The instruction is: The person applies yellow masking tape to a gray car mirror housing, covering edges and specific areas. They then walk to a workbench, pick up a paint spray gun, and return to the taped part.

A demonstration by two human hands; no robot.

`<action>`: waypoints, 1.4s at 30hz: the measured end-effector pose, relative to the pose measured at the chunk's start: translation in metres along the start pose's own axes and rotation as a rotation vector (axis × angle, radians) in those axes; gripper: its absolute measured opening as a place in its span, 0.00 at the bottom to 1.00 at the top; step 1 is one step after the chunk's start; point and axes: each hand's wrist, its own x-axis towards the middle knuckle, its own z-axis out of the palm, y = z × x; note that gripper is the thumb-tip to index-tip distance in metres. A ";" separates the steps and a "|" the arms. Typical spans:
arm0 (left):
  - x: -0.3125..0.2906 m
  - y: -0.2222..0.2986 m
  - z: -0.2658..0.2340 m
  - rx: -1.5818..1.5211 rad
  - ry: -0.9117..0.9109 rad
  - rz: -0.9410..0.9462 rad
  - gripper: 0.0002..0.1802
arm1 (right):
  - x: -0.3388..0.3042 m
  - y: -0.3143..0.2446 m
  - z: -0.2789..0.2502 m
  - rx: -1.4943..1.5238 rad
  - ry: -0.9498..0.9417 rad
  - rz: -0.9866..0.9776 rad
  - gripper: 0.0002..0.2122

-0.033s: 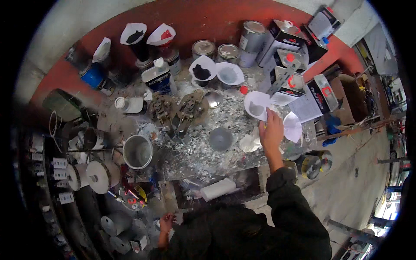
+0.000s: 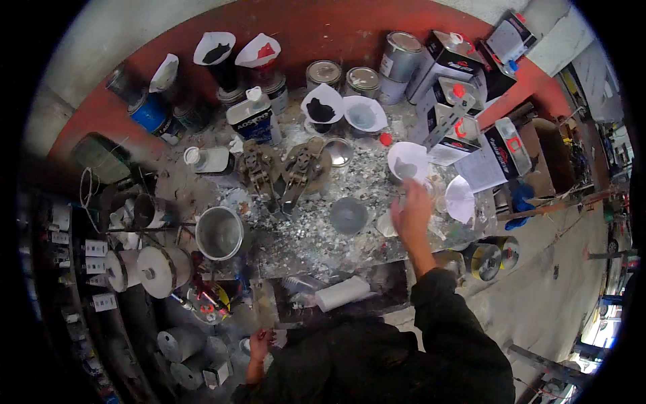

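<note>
My right hand [image 2: 414, 214] hovers over the right part of the workbench, thumb apart from the fingers, slightly blurred, with nothing visible in it. Just beyond its fingertips sits a white paper strainer [image 2: 408, 160] with a grey patch inside. Crumpled white paper [image 2: 386, 225] lies partly hidden beside the hand, and another white paper cone [image 2: 460, 199] is to its right. A translucent plastic cup [image 2: 348, 215] stands to the left. Low by my body, my left hand [image 2: 260, 343] has curled fingers; what they hold, if anything, I cannot make out.
Paint cans [image 2: 363, 81], rectangular metal tins [image 2: 444, 67] and more strainers [image 2: 321, 108] line the back. Two dark metal clamp-like parts [image 2: 296, 176] lie mid-bench. A grey bucket [image 2: 220, 233] stands left. A white paper roll [image 2: 342, 293] rests in the recess below the bench edge.
My right hand has drawn back toward me from the rim of the strainer with the grey patch. The whole view has shifted slightly. My left hand stays low by my body.
</note>
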 end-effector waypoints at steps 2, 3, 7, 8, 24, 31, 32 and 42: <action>0.006 0.000 0.002 0.054 0.016 0.029 0.07 | -0.026 -0.011 0.030 0.248 -0.251 -0.220 0.31; -0.004 0.030 0.035 0.081 0.022 0.059 0.07 | -0.035 -0.009 0.039 0.163 -0.277 -0.195 0.33; -0.019 0.059 0.030 0.040 -0.016 0.139 0.09 | -0.040 -0.044 0.066 0.039 -0.437 -0.132 0.39; -0.020 0.059 0.028 0.067 0.009 0.136 0.09 | -0.037 -0.047 0.065 0.015 -0.485 -0.109 0.40; -0.009 0.168 0.049 0.134 0.120 0.506 0.09 | -0.016 -0.118 -0.026 2.118 -0.990 0.757 0.37; 0.005 0.231 0.074 0.573 0.483 0.861 0.25 | 0.034 -0.227 -0.037 0.999 -1.040 -0.020 0.44; 0.014 0.233 0.077 0.618 0.486 0.875 0.26 | 0.043 -0.249 -0.034 0.738 -1.056 -0.136 0.48; 0.059 0.231 0.100 0.457 0.345 0.791 0.21 | 0.069 -0.365 -0.008 -0.096 -0.948 -1.126 0.43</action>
